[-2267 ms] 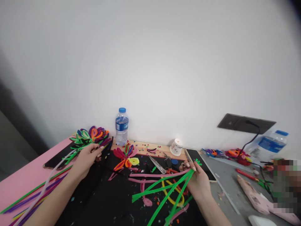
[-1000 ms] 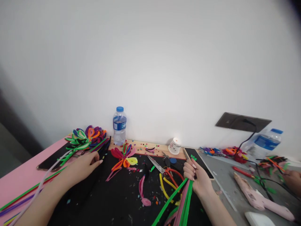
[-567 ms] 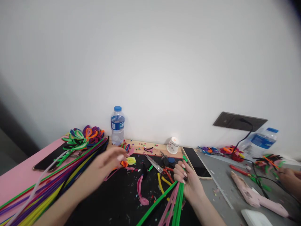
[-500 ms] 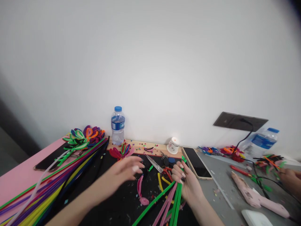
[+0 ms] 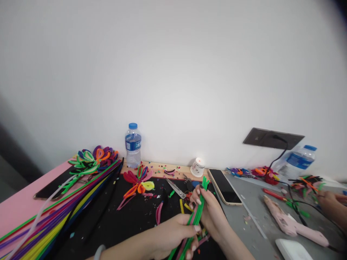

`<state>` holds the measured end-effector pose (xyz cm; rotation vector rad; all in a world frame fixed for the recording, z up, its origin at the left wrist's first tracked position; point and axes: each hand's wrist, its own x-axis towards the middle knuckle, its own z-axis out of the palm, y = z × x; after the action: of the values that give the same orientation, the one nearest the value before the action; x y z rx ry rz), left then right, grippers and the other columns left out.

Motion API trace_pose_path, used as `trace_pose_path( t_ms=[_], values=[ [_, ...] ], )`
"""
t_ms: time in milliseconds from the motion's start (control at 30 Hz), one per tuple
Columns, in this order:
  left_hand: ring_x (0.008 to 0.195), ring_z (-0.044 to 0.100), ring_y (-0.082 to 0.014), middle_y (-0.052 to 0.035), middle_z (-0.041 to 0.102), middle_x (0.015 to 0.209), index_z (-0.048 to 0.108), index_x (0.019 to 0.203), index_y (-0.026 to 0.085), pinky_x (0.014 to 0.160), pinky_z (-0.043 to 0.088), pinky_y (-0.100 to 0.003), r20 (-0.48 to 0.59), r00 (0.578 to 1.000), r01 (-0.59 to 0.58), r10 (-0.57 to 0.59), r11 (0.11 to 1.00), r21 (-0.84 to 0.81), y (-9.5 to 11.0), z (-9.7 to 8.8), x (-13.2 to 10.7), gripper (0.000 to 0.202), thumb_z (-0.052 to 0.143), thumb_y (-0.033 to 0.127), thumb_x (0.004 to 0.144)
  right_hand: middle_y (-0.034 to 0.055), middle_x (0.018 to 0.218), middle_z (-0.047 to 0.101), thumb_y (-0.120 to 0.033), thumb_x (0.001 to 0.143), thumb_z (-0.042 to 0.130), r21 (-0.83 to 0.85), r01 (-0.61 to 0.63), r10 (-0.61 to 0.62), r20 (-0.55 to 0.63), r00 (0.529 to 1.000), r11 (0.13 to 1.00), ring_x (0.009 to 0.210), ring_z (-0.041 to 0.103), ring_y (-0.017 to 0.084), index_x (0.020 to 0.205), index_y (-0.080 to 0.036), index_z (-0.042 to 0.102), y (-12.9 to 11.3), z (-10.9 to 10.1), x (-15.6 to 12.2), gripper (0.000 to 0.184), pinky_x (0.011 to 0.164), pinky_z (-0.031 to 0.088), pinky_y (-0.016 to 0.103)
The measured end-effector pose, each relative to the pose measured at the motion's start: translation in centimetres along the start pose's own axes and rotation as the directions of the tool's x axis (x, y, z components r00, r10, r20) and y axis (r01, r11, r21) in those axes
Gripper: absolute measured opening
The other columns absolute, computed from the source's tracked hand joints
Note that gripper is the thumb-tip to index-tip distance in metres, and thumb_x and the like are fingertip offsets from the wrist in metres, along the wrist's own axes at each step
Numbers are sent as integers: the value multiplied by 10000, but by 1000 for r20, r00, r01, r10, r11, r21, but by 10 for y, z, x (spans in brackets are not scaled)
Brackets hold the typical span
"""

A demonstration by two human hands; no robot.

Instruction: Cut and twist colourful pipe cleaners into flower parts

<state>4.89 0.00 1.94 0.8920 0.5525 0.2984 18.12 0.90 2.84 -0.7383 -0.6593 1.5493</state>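
Observation:
A bundle of green and pink pipe cleaners [image 5: 198, 210] runs slantwise through both hands. My right hand [image 5: 210, 213] is closed round its upper part, with the green tips sticking out above the fingers. Lower down, my left hand [image 5: 180, 231] wraps the same bundle. Behind the hands lie scissors [image 5: 176, 187] with red handles, partly covered by my right hand. Left of them, a pipe-cleaner flower [image 5: 139, 184] with red, orange, yellow and pink loops rests on the black mat [image 5: 108, 231]. A pink loop [image 5: 159, 212] lies near my left wrist.
Long coloured pipe cleaners [image 5: 67, 213] spread at the left, below finished flowers [image 5: 92, 159]. A water bottle [image 5: 133, 146], a paper cup [image 5: 197, 167] and a phone [image 5: 225, 186] stand or lie along the back. At the right are a pink glue gun [image 5: 294, 224] and another person's hand [image 5: 332, 204].
My left hand has come down and right from above the mat and closed on the pipe cleaners. The bundle has moved slightly up through or with my right hand, and the flower is uncovered.

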Motion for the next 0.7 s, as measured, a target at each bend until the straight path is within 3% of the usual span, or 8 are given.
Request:
trace_pose_path(
  t_ms=[100,200,300,467,700],
  values=[
    [341,334,-28,71,462,523,455,818,183,369,284,-156,17,1000,-1,2,999,-35,1,-10,-10,258,590,372,707,-25,646,509,-311,736,633,-211,-24,-10,-155,988,977,577,450,92,761,-175,511,2,-2,-2,184,502,370,184],
    [346,294,-7,68,456,592,465,883,190,361,270,-148,-15,1000,9,-9,1000,-3,3,-14,-22,281,580,393,726,-56,578,482,-341,704,647,-328,-125,45,-241,970,936,448,386,69,806,-191,513,6,-7,-3,226,364,266,160],
    [358,260,1,70,436,615,466,896,202,359,254,-136,-45,999,19,-18,999,27,1,-17,-29,299,576,428,736,-85,492,414,-337,710,638,-348,-162,97,-196,976,923,364,306,50,772,-190,499,8,-8,-3,212,308,217,153],
    [327,267,-8,70,468,592,452,927,214,331,242,-138,-102,995,12,-13,1000,-5,-4,-21,-28,356,505,523,758,-39,579,532,-283,701,658,-288,-171,147,-104,984,942,439,466,76,804,-172,519,6,-5,-3,206,386,375,173],
    [348,419,-53,17,562,586,482,923,162,340,324,-163,-170,983,-69,68,998,-4,-12,-23,-24,463,507,575,715,-33,615,555,-241,656,703,-329,-164,169,-15,986,930,439,496,76,820,-155,538,9,0,-3,248,420,407,191]
  ],
)
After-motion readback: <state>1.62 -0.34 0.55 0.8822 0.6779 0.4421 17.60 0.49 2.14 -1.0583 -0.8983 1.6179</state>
